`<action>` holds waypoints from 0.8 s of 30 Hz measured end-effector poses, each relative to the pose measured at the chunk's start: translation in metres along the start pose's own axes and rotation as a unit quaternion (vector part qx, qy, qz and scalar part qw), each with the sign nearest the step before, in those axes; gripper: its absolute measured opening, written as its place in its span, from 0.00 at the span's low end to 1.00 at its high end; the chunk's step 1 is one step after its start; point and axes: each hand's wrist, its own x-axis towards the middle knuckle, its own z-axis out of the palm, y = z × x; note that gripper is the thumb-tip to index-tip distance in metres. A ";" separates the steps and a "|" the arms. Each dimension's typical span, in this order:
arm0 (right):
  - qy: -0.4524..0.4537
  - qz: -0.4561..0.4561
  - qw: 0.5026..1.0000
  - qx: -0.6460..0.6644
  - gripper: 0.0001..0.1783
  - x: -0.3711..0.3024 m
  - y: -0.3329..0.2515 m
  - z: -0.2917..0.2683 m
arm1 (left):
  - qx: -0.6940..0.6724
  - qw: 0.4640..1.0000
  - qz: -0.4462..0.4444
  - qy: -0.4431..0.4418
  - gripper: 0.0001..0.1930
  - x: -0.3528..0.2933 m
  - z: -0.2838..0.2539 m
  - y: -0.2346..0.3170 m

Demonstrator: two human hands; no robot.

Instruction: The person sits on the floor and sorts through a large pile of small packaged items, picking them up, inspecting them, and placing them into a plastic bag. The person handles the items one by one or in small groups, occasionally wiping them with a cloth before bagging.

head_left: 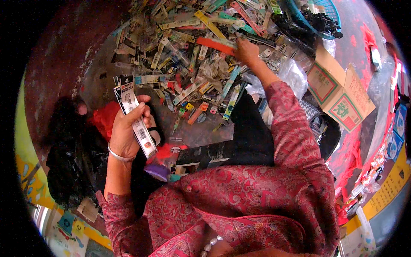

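A stack of narrow packets stands tilted in a person's left hand, clamped between thumb and curled fingers; the palm side and the lower packets are hidden, so their number cannot be told. Ahead and to the right, the right hand reaches over a loose heap of slim packages, its fingers at the near end of an orange-red strip. The fingertips are covered by the hand itself, and whether they pinch the strip cannot be told. The heap's far side fades into blur.

Beyond the right hand, a blue basket, cut off by the view's upper rim, holds crumpled black material. A cardboard box sits beside the right arm, flaps raised, its contents out of sight. Near the left forearm lies a purple object, partly hidden and hard to identify.
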 end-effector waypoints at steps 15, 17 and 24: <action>-0.190 0.115 0.768 0.601 0.10 0.001 0.036 -0.045 | -0.002 1.000 -0.006 0.010 0.12 -0.001 -0.001 0.001; -0.218 0.132 0.715 0.651 0.07 -0.003 0.031 -0.047 | 0.004 1.000 -0.010 0.020 0.13 -0.001 0.000 0.001; -0.209 0.114 0.642 0.729 0.22 -0.015 0.004 -0.066 | -0.004 1.000 -0.008 0.012 0.13 -0.002 0.000 0.001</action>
